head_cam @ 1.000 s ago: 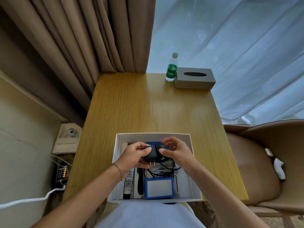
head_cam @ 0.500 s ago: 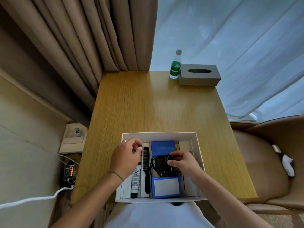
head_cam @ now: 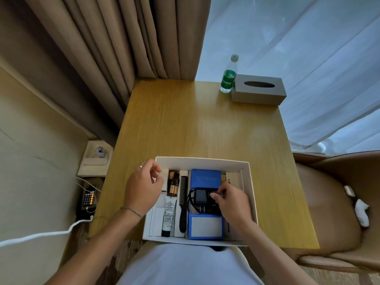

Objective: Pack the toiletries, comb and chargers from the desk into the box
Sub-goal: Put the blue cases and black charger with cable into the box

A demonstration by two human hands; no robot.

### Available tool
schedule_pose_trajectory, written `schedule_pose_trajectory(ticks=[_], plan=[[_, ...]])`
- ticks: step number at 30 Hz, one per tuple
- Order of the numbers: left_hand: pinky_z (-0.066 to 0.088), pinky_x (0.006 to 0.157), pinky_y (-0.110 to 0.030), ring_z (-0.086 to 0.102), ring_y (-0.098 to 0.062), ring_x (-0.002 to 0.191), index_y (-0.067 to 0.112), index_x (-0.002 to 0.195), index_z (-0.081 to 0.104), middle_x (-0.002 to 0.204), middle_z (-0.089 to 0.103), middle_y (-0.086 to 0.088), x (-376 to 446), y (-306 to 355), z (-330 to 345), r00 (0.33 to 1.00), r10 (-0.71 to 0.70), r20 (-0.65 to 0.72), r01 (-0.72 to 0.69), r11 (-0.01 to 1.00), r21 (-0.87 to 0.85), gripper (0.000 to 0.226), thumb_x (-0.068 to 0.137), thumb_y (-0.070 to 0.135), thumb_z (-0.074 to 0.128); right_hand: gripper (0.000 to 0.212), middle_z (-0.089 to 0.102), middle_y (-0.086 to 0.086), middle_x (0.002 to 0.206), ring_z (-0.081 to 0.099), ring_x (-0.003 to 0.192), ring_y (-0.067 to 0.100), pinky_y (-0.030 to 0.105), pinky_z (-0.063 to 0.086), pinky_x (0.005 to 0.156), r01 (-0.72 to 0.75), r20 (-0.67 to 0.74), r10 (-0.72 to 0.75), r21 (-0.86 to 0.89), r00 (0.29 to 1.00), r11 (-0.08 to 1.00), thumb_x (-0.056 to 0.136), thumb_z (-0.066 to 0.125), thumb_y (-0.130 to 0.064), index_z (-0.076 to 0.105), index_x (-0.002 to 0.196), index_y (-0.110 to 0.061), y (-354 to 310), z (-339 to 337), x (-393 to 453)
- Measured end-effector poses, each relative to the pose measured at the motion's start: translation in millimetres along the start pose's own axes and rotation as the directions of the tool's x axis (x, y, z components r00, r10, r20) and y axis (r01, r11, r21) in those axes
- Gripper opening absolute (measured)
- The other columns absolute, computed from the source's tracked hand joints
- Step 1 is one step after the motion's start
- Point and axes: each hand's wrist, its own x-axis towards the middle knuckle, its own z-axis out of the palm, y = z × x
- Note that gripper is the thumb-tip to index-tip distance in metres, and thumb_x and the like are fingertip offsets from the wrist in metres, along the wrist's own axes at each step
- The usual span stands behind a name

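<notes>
- Sitting at the near edge of the wooden surface point(head_cam: 205, 124), a white box point(head_cam: 252, 194) holds everything that is packed, its open top facing up.
- Reaching into the right half of the box, the right hand point(head_cam: 232, 202) has its fingers point(head_cam: 216, 195) curled onto the top right of a black charger point(head_cam: 200, 197); thumb and fingertips touch its upper edge, but whether they truly pinch it or only press on it I cannot tell for sure.
- The charger lies between two blue boxes, one blue box point(head_cam: 205, 177) at the far side and another blue box with a pale label point(head_cam: 205, 226) at the near side; its black cable point(head_cam: 190, 200) loops just left of it.
- The left hand point(head_cam: 144, 187) hovers over the box's left edge, fingers loosely curled with thumb and forefinger close together, holding nothing that shows.
- Just right of that hand stand a brown bottle point(head_cam: 173, 185) and, nearer the person, a white tube with a black cap point(head_cam: 168, 215).
- A black comb point(head_cam: 183, 204) lies lengthwise between the tube and the charger, apart from both hands.
- At the far right corner of the surface, well away from the box, a green-labelled water bottle point(head_cam: 228, 76) stands touching or just beside a grey tissue box point(head_cam: 259, 91).
</notes>
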Motion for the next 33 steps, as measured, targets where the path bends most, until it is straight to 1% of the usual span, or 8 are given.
schedule_pose_trajectory(ticks=[5, 8, 12, 17, 19, 22, 27, 33], plan=[[0.047, 0.049, -0.03, 0.054, -0.013, 0.061, 0.032, 0.08, 0.05, 0.066, 0.055, 0.006, -8, -12, -9, 0.997, -0.082, -0.011, 0.082, 0.997, -0.007, 0.022, 0.085, 0.021, 0.069, 0.039, 0.056, -0.004, 0.055, 0.051, 0.048, 0.012, 0.029, 0.042, 0.048, 0.183, -0.049, -0.18, 0.071, 0.982, 0.981, 0.1, 0.045, -0.047, 0.056, 0.072, -0.022, 0, -27, -12], [0.047, 0.051, -0.028, 0.056, -0.012, 0.064, 0.029, 0.079, 0.051, 0.068, 0.057, 0.007, -10, -18, -12, 0.987, -0.156, -0.034, 0.155, 0.988, -0.016, 0.018, 0.087, 0.031, 0.067, 0.043, 0.048, -0.006, 0.049, 0.04, 0.042, 0.008, 0.023, 0.033, 0.043, 0.268, -0.154, -0.257, 0.054, 0.954, 0.962, 0.098, 0.045, -0.048, 0.051, 0.064, -0.023, 5, -46, -21], [0.041, 0.046, -0.026, 0.049, -0.012, 0.048, 0.024, 0.065, 0.052, 0.054, 0.053, 0.006, -20, -26, -9, 0.979, -0.192, 0.07, 0.19, 0.981, 0.035, 0.034, 0.089, 0.045, 0.063, 0.032, 0.044, -0.006, 0.051, 0.035, 0.042, 0.007, 0.028, 0.036, 0.039, 0.186, -0.285, -0.169, 0.031, 0.943, 0.982, 0.088, 0.071, -0.029, 0.045, 0.07, -0.02, 20, -59, -24], [0.029, 0.047, -0.024, 0.031, -0.011, 0.042, 0.02, 0.051, 0.043, 0.044, 0.036, 0.007, -30, -30, -1, 0.94, -0.281, 0.192, 0.234, 0.943, 0.235, 0.052, 0.087, 0.051, 0.063, 0.044, 0.047, 0.0, 0.058, 0.038, 0.048, 0.009, 0.032, 0.04, 0.043, 0.024, -0.21, 0.018, 0.197, 0.978, 0.98, 0.077, 0.079, -0.001, 0.04, 0.073, -0.02, 38, -61, -21], [0.028, 0.048, -0.025, 0.031, -0.013, 0.044, 0.016, 0.054, 0.046, 0.048, 0.036, 0.004, -32, -29, 1, 0.927, -0.306, 0.216, 0.238, 0.926, 0.293, 0.05, 0.09, 0.048, 0.061, 0.04, 0.044, -0.002, 0.057, 0.036, 0.048, 0.009, 0.03, 0.037, 0.045, -0.014, -0.173, 0.052, 0.215, 0.983, 0.977, 0.078, 0.078, -0.005, 0.041, 0.071, -0.018, 41, -61, -20], [0.027, 0.047, -0.024, 0.031, -0.012, 0.042, 0.011, 0.056, 0.053, 0.047, 0.037, 0.004, -32, -25, 3, 0.931, -0.303, 0.202, 0.219, 0.91, 0.353, 0.051, 0.095, 0.043, 0.056, 0.042, 0.038, -0.008, 0.047, 0.03, 0.043, 0.008, 0.027, 0.029, 0.045, -0.019, -0.109, 0.026, 0.071, 0.994, 0.997, 0.09, 0.071, -0.024, 0.044, 0.058, -0.019, 49, -60, -22], [0.023, 0.049, -0.027, 0.028, -0.012, 0.045, 0.019, 0.054, 0.039, 0.049, 0.031, 0.004, -32, -13, 2, 0.936, -0.28, 0.213, 0.179, 0.9, 0.398, 0.051, 0.1, 0.036, 0.05, 0.056, 0.029, -0.008, 0.037, 0.022, 0.035, 0.008, 0.019, 0.016, 0.039, -0.023, -0.074, 0.009, -0.19, 0.997, 0.982, 0.098, 0.056, -0.036, 0.036, 0.047, -0.022, 48, -64, -21], [0.023, 0.049, -0.025, 0.029, -0.013, 0.044, 0.021, 0.051, 0.036, 0.047, 0.031, 0.005, -17, 4, -6, 0.942, -0.294, 0.165, 0.24, 0.929, 0.283, 0.051, 0.097, 0.03, 0.057, 0.053, 0.034, -0.008, 0.04, 0.024, 0.036, 0.006, 0.017, 0.016, 0.039, -0.026, -0.069, 0.015, -0.17, 0.997, 0.985, 0.098, 0.055, -0.034, 0.04, 0.049, -0.022, 44, -76, -9]])
